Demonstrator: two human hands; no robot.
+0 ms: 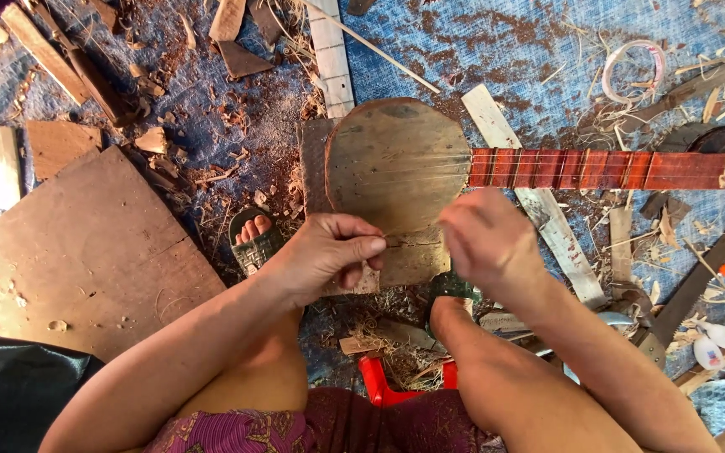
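Bright even daylight, soft shadows; right hand [487, 236] motion-blurred, rest sharp, slight edge distortion.

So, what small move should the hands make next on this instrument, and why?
Probably draw the string taut with the right hand, which is blurred beside the body. The left hand pinches something thin at the body's lower edge, and strings already run along the red neck.

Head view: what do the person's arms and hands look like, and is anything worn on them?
Both arms are bare from the frame edge to the wrist: no sleeves, gloves, watch or bracelets show. The left hand is sharp, and no ring shows on it. The right hand is motion-blurred, so rings cannot be judged there.
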